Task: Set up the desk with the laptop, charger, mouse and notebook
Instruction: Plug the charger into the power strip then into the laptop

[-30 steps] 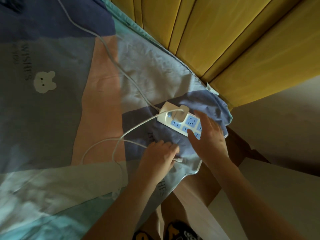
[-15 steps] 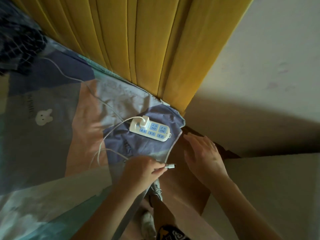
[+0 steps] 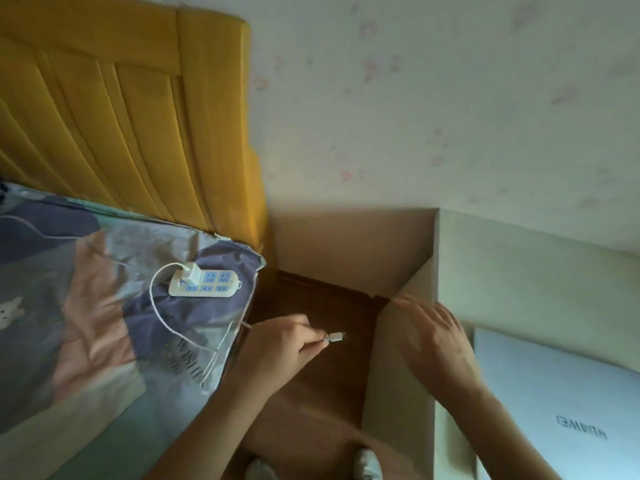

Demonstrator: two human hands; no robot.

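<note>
My left hand (image 3: 277,344) is shut on the end of the white charger cable, and the metal plug (image 3: 334,337) sticks out to the right over the gap between bed and desk. The cable (image 3: 162,320) loops back across the bed to a white charger block (image 3: 191,274) plugged into a white and blue power strip (image 3: 207,284). My right hand (image 3: 436,344) hovers open, fingers spread, over the desk's left edge (image 3: 398,341). A closed silver laptop (image 3: 561,400) lies on the pale desk at lower right.
The bed with a patterned sheet (image 3: 86,323) fills the left. A yellow padded headboard (image 3: 121,116) stands behind it. Dark wooden floor (image 3: 311,393) shows in the narrow gap between bed and desk. The wall (image 3: 450,98) is behind. My feet show at the bottom.
The view has swung right, bringing desk and laptop into sight. My left hand has carried the cable plug off the bed toward the desk. My right hand moved from the power strip to the desk's edge.
</note>
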